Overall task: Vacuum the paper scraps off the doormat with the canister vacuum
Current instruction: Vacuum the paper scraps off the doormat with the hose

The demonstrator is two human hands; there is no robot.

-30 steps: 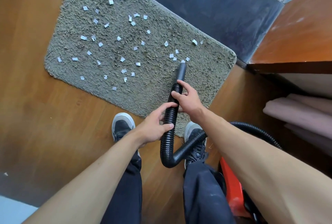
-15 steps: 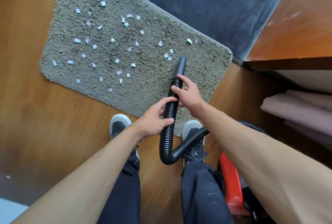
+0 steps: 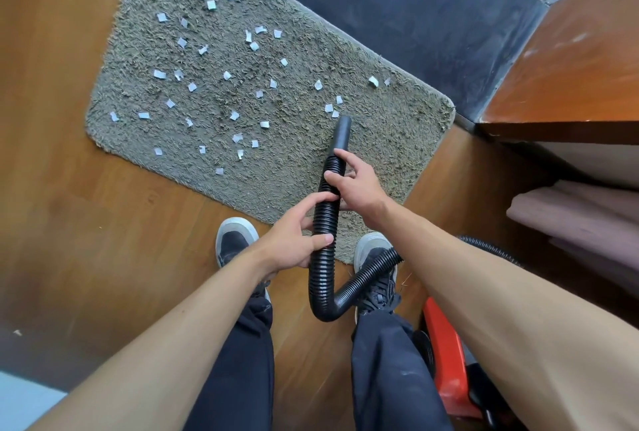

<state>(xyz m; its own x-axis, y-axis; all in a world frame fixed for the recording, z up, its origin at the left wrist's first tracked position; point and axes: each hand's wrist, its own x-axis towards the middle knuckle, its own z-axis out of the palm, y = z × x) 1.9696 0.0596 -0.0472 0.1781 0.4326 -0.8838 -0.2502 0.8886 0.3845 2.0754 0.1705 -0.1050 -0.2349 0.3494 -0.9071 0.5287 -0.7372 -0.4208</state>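
Being clasped by left hand (image 3: pixel 297 240) and right hand (image 3: pixel 356 185), black ribbed hose (image 3: pixel 326 216) is aimed at grey shaggy doormat (image 3: pixel 397 140); of white paper scraps (image 3: pixel 159 74), two are removed, most are left.

Bright, even indoor light with no hard shadows. A pale sheen on the dark tile strip (image 3: pixel 397 15) at the top and on the wooden top (image 3: pixel 570 60) at the upper right shows light falling from the far side. The hose (image 3: pixel 325 223) casts only a faint, blurred shadow on the doormat (image 3: pixel 397 154). Mat fibres and paper scraps (image 3: pixel 235 116) are sharp. Wide-angle distortion bows the doormat's edges and swells the forearms (image 3: pixel 173 344) at the bottom corners, where focus softens slightly.
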